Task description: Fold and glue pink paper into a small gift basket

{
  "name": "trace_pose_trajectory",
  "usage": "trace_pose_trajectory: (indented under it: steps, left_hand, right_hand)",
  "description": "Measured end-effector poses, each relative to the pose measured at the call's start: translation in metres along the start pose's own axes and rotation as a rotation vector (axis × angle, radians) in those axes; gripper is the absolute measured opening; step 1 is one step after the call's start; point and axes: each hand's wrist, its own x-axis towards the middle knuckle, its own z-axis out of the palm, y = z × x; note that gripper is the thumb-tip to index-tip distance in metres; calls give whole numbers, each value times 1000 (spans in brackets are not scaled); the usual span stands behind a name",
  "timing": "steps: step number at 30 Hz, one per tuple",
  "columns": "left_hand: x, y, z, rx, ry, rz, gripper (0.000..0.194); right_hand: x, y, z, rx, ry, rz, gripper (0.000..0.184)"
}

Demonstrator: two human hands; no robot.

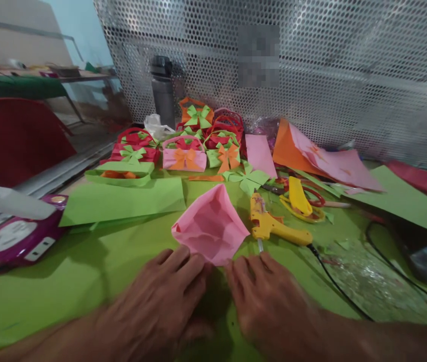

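the fingers (194,266) of the left hand (156,291) are curled and bunched, tips at the near edge of the pink paper (213,231); those of the right hand (269,291) are bent the same way, just beside its near corner. the thumbs are mostly hidden from me, so i cannot tell how tightly either hand pinches. the paper sits mid-frame, its folded sides raised around an open pocket.

to press this edge well, i'd keep both hands level, line up the layers before creasing, and work from the middle outward, gently enough not to crush the pocket. the glue gun (264,221) lies close on the right, so i'd mind its nozzle.

the worktop (92,281) has a bright green cover, glossy and littered with scraps at lower right. small paper bags (185,158) crowd the upper middle, by a grey bottle (163,100). behind rises a metal screen (205,50) full of holes; at upper left stands another table (17,88) draped in green.
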Motion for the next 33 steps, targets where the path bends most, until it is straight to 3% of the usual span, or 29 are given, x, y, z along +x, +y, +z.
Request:
trace_pose_trajectory:
  steps: [5, 13, 23, 25, 27, 30, 33]
  left_hand:
    - [1, -2, 2, 30, 79, 35, 53]
    - [5, -4, 3, 1, 167, 70, 44]
    - [4, -7, 9, 40, 174, 98, 42]
    - [4, -6, 9, 29, 174, 99, 43]
    - [2, -6, 11, 44, 214, 102, 48]
    - [0, -6, 13, 95, 293, 129, 52]
    - [-1, -7, 15, 78, 318, 147, 47]
  right_hand:
    - [1, 10, -8, -194, 46, 124, 33]
    - [2, -3, 10, 44, 179, 58, 29]
    - [0, -6, 15, 103, 243, 39, 29]
    - [2, 1, 11, 192, 195, 9, 24]
    - [6, 10, 6, 372, 68, 26, 16]
    - [15, 26, 0, 699, -169, 292, 14]
    - [26, 35, 0, 932, -316, 440, 14]
